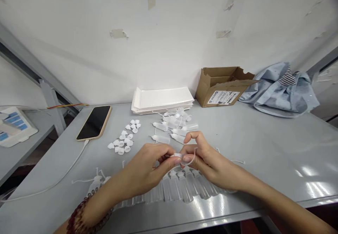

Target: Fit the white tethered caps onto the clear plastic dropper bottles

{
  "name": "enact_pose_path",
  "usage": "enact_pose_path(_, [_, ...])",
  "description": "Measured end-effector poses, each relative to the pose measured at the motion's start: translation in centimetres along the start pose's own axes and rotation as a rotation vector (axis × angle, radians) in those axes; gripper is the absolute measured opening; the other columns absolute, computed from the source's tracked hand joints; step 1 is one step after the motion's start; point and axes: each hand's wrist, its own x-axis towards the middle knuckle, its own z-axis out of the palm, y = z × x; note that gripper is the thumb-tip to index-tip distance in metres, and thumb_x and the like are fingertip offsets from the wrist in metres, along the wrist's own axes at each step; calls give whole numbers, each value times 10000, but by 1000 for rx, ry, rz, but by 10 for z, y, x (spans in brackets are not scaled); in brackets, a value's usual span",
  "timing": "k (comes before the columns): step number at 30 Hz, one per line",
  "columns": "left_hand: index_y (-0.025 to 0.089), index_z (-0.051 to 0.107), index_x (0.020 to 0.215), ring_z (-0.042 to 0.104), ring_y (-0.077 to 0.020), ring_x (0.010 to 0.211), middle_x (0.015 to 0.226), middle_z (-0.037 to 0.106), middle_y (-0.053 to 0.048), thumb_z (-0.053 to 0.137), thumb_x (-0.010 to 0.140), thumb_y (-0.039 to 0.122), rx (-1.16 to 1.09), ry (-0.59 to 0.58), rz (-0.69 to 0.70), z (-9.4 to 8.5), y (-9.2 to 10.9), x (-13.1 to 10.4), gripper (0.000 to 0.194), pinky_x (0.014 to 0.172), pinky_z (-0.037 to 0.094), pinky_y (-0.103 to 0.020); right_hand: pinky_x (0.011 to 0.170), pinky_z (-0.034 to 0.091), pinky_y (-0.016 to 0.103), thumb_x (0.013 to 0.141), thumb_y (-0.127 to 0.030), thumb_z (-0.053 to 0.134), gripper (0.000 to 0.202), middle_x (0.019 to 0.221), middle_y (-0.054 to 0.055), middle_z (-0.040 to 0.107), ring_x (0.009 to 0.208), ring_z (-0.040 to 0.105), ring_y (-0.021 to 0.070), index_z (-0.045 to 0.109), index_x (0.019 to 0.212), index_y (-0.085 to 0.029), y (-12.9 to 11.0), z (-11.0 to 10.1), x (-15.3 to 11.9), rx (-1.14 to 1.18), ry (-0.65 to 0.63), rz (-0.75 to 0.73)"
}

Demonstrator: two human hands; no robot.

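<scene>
My left hand [153, 167] pinches a small white needle-tip cap [176, 155] between thumb and forefinger, its thin metal needle pointing left. Against the cap's other end, my right hand [208, 160] has its fingertips closed round a small piece with a thin white strap [194, 155] curling up from it; most of this piece is hidden. Under both hands lies a row of clear plastic bottles [185, 189], several with white straps at their necks. Beyond my hands is a loose pile of needle-tipped bottles [161, 139]. Loose white caps [128, 141] are scattered to the left of the pile.
A stack of white trays [163, 98] stands against the wall. Right of it are an open cardboard box [221, 86] and a crumpled light-blue cloth [285, 95]. At left lies a phone [94, 123] with a charging cable [60, 177] running across the grey table [266, 149].
</scene>
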Motion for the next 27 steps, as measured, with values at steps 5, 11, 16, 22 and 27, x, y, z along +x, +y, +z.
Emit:
enact_pose_path(5, [194,650,852,623,-152,741,821,696,-10,542,871,341,32,119,-87,-16,-12,5,183,631,470,-236,702,485,343,949,-247,415,343,970,55,596,762,577,164,252,1250,-231,7,-19,3,-210,182,24])
enact_pose_path(11, [155,648,1003,681,-205,769,873,727,-65,550,828,443,-29,271,-337,-25,-32,12,351,699,534,-307,504,391,271,941,-388,423,187,677,-4,587,535,499,137,488,914,-215,5,-59,-9,-549,265,256])
enact_pose_path(16, [126,587,1193,689,-248,888,1043,720,-122,481,836,407,194,387,-444,-41,-48,9,466,730,531,-330,480,378,269,914,-474,431,318,614,13,596,513,540,148,537,783,-204,6,-77,-26,-655,56,470])
enact_pose_path(22, [171,696,810,680,-285,798,805,738,-92,465,798,279,565,268,-502,-64,-63,5,255,694,484,-338,503,419,284,893,-426,455,273,664,26,627,507,603,155,583,797,-204,19,-89,-40,-666,-78,557])
enact_pose_path(27, [161,700,975,639,-295,959,978,723,-120,485,792,253,663,236,-487,-59,-75,11,298,775,462,-347,492,408,279,849,-356,504,217,606,21,617,494,605,164,602,741,-195,23,-97,-46,-684,-100,564])
